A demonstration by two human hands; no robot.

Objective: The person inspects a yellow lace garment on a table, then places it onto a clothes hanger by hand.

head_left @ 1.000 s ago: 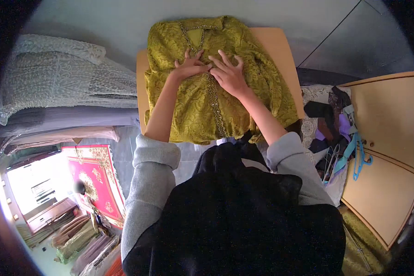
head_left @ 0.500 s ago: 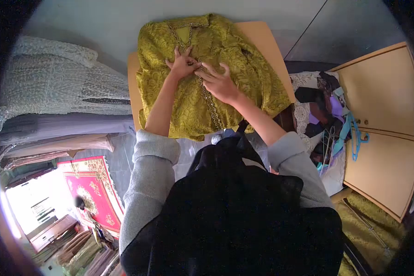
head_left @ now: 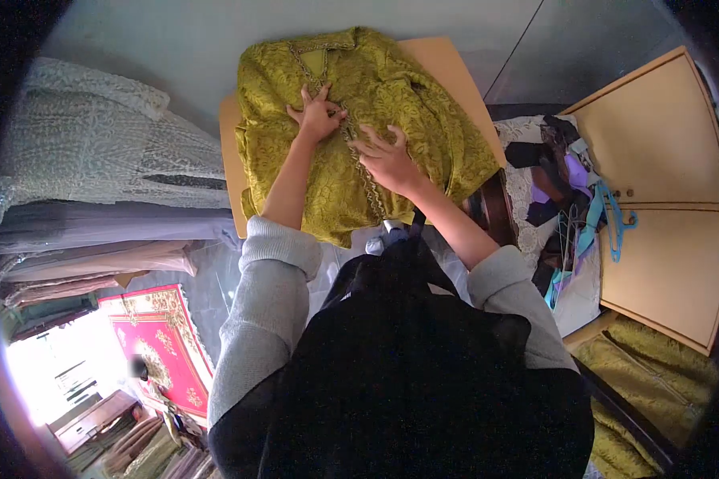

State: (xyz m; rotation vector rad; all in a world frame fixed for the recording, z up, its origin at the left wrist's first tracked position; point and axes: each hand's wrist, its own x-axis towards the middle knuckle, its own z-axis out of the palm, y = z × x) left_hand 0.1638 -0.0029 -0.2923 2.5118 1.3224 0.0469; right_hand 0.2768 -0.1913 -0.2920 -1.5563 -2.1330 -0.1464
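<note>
A mustard-green jacket with a raised floral pattern lies front up, a braided, beaded trim running down its front opening. On its upper front rests my left hand, some fingers spread over the cloth while thumb and forefinger pinch at the trimmed edge. Just right of the trim, lower down, my right hand hovers close over the fabric. Its fingers are bent and apart, with nothing visible between them. Under the jacket is a tan board, showing at the upper right and left edges.
Pale beaded gowns hang at left. To the right, a lace-covered surface bears dark and purple cloth and blue hangers, beside a wooden cabinet. A red patterned rug lies lower left, with another person partly visible there.
My right hand has drawn away from the left, down and slightly right of the trim. The left hand stays at the front edge. The view has shifted slightly.
</note>
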